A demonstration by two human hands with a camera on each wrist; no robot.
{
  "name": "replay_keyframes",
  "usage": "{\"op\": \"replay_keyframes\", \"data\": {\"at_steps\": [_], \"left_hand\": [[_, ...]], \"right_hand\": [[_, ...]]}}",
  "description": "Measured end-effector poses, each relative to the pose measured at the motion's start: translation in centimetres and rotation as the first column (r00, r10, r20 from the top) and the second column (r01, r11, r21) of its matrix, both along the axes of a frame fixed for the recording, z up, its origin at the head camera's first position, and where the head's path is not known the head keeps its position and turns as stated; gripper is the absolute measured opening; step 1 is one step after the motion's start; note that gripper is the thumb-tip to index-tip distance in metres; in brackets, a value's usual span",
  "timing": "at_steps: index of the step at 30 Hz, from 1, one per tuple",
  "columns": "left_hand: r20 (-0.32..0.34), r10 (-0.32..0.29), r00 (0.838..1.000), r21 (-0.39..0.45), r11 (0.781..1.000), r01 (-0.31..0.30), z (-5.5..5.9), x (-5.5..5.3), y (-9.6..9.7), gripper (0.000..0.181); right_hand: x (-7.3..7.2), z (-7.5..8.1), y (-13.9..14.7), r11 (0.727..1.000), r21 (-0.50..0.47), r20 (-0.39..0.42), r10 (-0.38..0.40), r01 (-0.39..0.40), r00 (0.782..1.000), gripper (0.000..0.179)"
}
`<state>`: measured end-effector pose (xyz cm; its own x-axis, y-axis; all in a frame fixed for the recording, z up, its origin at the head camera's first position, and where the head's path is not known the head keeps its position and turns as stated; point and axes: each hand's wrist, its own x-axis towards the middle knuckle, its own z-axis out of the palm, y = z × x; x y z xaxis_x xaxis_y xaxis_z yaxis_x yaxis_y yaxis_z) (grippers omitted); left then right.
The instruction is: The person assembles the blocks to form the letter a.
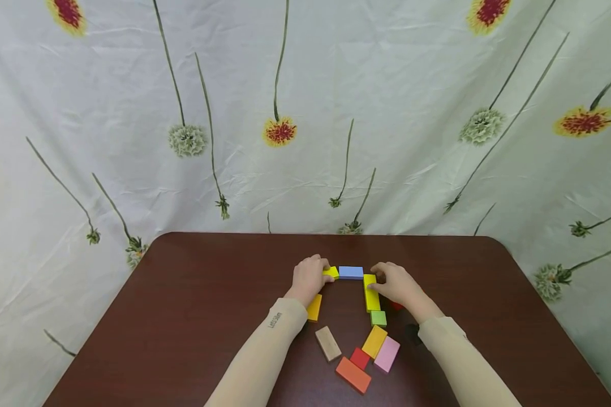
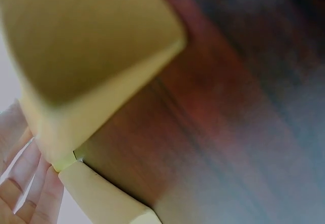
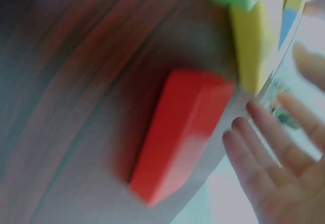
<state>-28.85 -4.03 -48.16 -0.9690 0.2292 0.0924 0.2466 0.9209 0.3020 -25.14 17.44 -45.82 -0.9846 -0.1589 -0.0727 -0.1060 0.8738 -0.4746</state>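
At the far side of the ring of blocks, my left hand pinches a small yellow block between thumb and fingers. To its right lies a blue block. My right hand is at a long yellow block, its thumb over the block's edge in the head view. The right wrist view shows its fingers loosely spread, holding nothing. Beneath that hand lies a red block, mostly hidden in the head view. An orange-yellow block sits by my left wrist.
Toward me, the ring goes on with a green block, a yellow-orange block, a pink block, a small red block, an orange block and a plain wooden block. A flowered cloth hangs behind the brown table.
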Motion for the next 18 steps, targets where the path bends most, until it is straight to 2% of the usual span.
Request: {"op": "replay_keyframes", "data": {"at_steps": [3,7,11,18], "left_hand": [[0.001,0.000,1.000,-0.005,1.000,0.000,0.0,-0.1,0.0,0.032],[0.001,-0.005,1.000,-0.020,1.000,0.005,0.2,-0.3,0.0,0.033],[0.015,-0.004,1.000,-0.024,1.000,0.004,0.3,-0.4,0.0,0.033],[0.042,0.000,0.999,-0.017,1.000,0.000,0.0,-0.5,0.2,0.033]], "right_hand": [[0.3,-0.2,1.3,0.997,-0.005,0.031,0.078,-0.078,0.996,0.048],[0.8,-0.8,2.2,0.990,-0.005,0.062,0.138,-0.138,0.989,0.060],[0.9,-1.1,2.5,0.986,0.003,0.071,0.165,-0.166,0.984,0.065],[1.0,-1.3,2.6,0.981,0.010,0.100,0.191,-0.193,0.976,0.063]]}}
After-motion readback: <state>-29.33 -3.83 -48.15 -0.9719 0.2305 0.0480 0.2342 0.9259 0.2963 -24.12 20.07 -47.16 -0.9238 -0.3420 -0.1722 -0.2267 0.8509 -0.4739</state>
